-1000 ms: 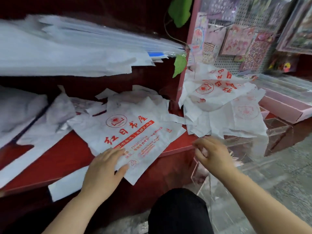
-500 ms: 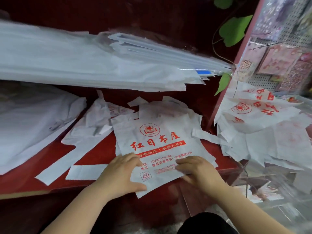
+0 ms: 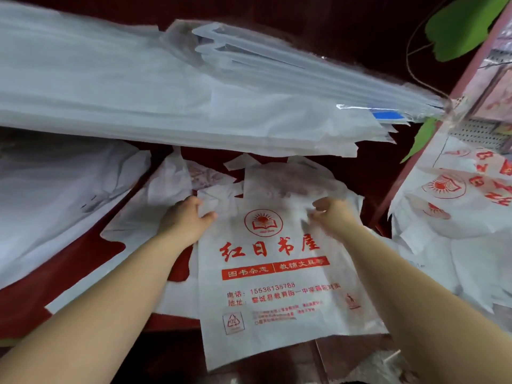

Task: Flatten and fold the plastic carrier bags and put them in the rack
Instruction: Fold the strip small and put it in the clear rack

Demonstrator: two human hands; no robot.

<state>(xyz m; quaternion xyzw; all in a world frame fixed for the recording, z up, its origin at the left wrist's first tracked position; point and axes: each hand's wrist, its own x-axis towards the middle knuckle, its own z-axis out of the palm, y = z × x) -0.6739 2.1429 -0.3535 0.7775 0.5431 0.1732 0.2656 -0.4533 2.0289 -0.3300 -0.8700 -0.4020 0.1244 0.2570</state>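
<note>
A white carrier bag with red print lies flat on the dark red shelf, its bottom edge hanging over the front. My left hand grips the bag's upper left corner by the handle. My right hand pinches the upper right corner. More white bags lie crumpled behind and to the left of it. Above hangs a thick stack of flat white bags in the rack.
A heap of printed bags lies at the right, beyond a red upright post. Green leaves hang at the top right. Another pile of white bags fills the shelf's left end. Clear plastic shows below the shelf.
Both hands moved from the bag's lower edge up to its top corners by the handles. The bag lies straighter and closer, hanging further over the shelf's front. The view came closer.
</note>
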